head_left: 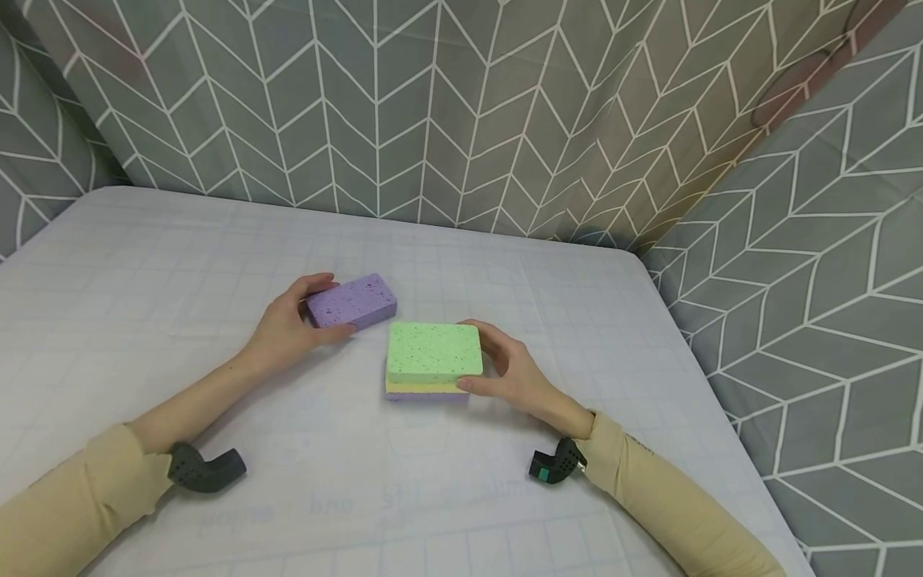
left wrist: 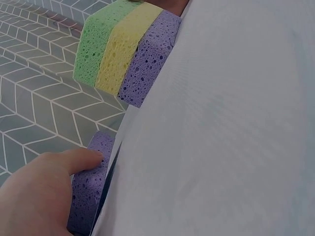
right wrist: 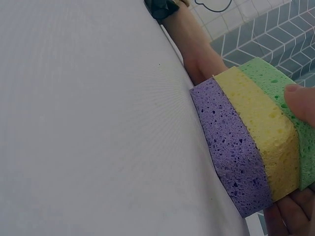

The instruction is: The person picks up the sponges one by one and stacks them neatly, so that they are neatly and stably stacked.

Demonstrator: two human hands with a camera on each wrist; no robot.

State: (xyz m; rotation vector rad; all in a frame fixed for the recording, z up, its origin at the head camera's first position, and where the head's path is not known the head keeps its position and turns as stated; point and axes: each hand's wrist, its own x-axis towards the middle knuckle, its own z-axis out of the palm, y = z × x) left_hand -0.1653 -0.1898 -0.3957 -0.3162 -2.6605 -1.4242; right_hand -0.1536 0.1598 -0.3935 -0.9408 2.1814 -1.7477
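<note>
My left hand (head_left: 290, 322) grips a purple sponge (head_left: 353, 300) by its left end, thumb along the near side and fingers at the far side. In the left wrist view that purple sponge (left wrist: 88, 191) lies close over the table, a thin dark gap under it. Right of it stands a stack of three sponges: green (head_left: 434, 351) on top, yellow (right wrist: 263, 130) in the middle, purple (right wrist: 229, 147) at the bottom. My right hand (head_left: 515, 369) holds the green sponge at its right end, the thumb on its near edge. The right fingers are partly hidden behind the stack.
A white cloth with faint lines and printed letters covers the table (head_left: 303, 465). Grey curtains (head_left: 404, 104) with a white chevron pattern hang behind the table and along its right side. Each wrist carries a black camera (head_left: 205, 469).
</note>
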